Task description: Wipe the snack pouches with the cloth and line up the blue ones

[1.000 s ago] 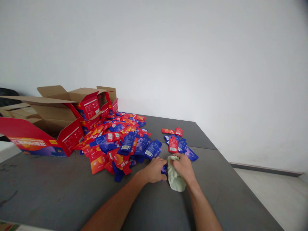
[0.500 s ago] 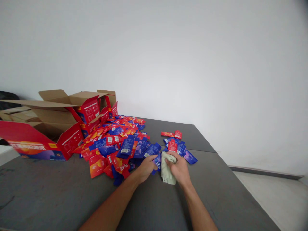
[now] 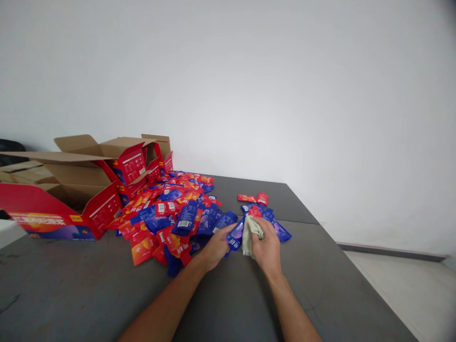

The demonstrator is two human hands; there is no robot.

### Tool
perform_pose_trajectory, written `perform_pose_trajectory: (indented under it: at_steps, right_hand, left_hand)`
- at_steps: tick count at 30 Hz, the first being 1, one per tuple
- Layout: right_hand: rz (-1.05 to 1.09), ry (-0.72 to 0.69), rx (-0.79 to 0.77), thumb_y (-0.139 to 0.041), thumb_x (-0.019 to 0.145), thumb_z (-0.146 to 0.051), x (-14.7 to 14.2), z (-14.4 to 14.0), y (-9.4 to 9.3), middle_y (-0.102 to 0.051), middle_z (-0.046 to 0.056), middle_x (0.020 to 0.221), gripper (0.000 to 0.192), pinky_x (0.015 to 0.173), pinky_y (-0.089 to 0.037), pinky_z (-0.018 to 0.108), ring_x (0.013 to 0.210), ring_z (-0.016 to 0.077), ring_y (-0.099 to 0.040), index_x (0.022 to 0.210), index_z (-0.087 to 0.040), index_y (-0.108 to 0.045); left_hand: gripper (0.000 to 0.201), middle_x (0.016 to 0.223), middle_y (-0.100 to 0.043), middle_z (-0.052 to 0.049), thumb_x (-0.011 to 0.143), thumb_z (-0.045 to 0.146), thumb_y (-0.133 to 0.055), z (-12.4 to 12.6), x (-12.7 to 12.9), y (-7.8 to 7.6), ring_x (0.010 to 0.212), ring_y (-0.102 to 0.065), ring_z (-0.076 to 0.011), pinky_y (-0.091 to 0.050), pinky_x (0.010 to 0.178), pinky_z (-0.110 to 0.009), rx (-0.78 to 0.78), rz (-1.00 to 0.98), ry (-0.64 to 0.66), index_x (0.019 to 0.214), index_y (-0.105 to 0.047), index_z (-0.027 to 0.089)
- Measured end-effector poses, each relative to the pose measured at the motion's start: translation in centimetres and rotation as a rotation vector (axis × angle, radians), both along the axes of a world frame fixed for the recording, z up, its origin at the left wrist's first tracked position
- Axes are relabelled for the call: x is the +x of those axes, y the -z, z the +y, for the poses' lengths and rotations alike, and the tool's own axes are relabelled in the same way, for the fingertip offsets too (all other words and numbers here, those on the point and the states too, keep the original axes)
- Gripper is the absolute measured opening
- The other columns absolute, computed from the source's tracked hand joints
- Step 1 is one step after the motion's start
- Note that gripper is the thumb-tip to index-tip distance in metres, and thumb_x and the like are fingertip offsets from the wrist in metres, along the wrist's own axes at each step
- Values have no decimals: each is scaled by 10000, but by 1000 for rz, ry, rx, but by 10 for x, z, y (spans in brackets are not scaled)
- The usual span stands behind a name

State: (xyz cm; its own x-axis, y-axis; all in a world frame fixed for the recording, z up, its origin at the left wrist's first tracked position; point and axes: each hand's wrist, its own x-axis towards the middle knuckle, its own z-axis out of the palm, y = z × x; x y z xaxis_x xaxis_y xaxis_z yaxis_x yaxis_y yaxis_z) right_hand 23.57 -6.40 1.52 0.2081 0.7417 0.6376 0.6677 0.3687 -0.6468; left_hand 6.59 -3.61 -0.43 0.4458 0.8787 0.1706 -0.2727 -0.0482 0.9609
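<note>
A: The person's left hand (image 3: 214, 246) pinches a flat blue foil sachet (image 3: 235, 236) by its near edge, fingers closed on it, just above the dark grey tabletop (image 3: 89, 285). The right hand (image 3: 266, 244) is bunched around a crumpled pale green cloth (image 3: 251, 229), which presses against the sachet's right side.

B: So the work in hand looks like wiping the sachet. How would it be done well?

A: As a judgement — the left hand should hold the sachet taut at one edge and keep it tilted up, so the cloth can run its whole face rather than dab one corner. The cloth is thick and bunched; a flatter fold would probably cover more of the foil.

B: And around the hands?

A: A big heap of red and blue sachets (image 3: 171, 209) lies just to the left, touching the hand's side of the table, and a small cluster of sachets (image 3: 261, 209) lies right behind the cloth. Open red cardboard boxes (image 3: 71, 199) stand at the far left.

B: What can't be made out?

A: The right fingertips are buried in the cloth. The print on the sachets is too small to read, any dirt on the foil cannot be seen — and the boxes are cut off by the left edge.
</note>
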Motion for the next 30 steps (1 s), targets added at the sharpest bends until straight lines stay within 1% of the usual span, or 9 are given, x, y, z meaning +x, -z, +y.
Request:
perform_pose_trajectory:
  at_steps: [5,9,12,15,17,20,24,28,30]
  right_hand:
    - [-98,-201,-46,-524,732,-75,-14,-4,5,-651,88,1204,458,1043,-452,438,1147,247,-578,1131,-230,-688]
    - [-145,-356,-92,-514,674,-21,-33,-11,6,-669,64,1173,525,1005,-484,405,1114,233,-595,1106,-249,-705]
    - [-101,-339,-98,-510,678,-28,-34,-13,2,-675,65,1160,509,1000,-486,400,1097,229,-605,1093,-246,-710]
    - [8,-253,-86,-517,715,-70,-27,-14,-4,-674,76,1162,441,1006,-482,397,1095,227,-611,1076,-233,-710]
    - [78,-182,-62,-527,743,-112,-22,-13,-8,-676,83,1158,381,1009,-479,402,1097,233,-610,1058,-223,-710]
    - [126,-121,-31,-558,769,-169,-19,-13,-10,-680,92,1145,308,1014,-472,420,1089,246,-612,1031,-215,-712]
    - [114,-209,-30,-573,794,-189,-24,-14,-7,-682,87,1139,294,986,-493,403,1077,244,-622,1050,-229,-713]
    - [91,-295,-35,-546,806,-140,-33,-17,-3,-651,79,1197,354,1001,-485,383,1116,226,-604,1113,-245,-687]
    - [54,-332,-44,-540,773,-94,-36,-18,-2,-641,69,1218,415,1021,-472,380,1141,221,-592,1132,-251,-676]
  left_hand:
    - [816,1081,-697,-33,518,2,-477,5,0,3,854,-581,-166,-409,688,-235,12,14,-83,1285,-641,228]
    - [811,1170,-679,-55,500,15,-502,10,-4,2,1014,-594,-219,-459,800,-278,-35,-81,-113,1276,-629,214]
    - [771,1188,-672,-63,489,12,-506,10,-4,-4,1060,-598,-233,-472,831,-290,-30,-132,-98,1223,-643,203]
    - [657,1149,-678,-57,510,24,-504,12,-4,-6,1046,-610,-220,-482,833,-289,-42,-170,-188,1122,-666,197]
    - [613,1089,-681,-50,526,40,-513,13,-5,-6,962,-629,-198,-488,772,-272,-93,-184,-286,1101,-657,197]
    - [718,970,-666,-29,540,58,-550,15,-8,-7,768,-624,-149,-468,649,-242,-212,-205,-368,1240,-592,214]
    - [684,968,-666,-24,654,160,-624,13,-9,-11,733,-621,-136,-456,616,-235,-302,-215,-309,1329,-550,242]
    - [421,981,-694,-36,793,358,-608,6,-3,-9,833,-644,-171,-490,691,-264,-406,-254,-202,1184,-642,204]
    - [381,944,-708,-55,819,450,-595,3,2,-7,870,-654,-197,-504,757,-289,-444,-279,-189,1060,-675,166]
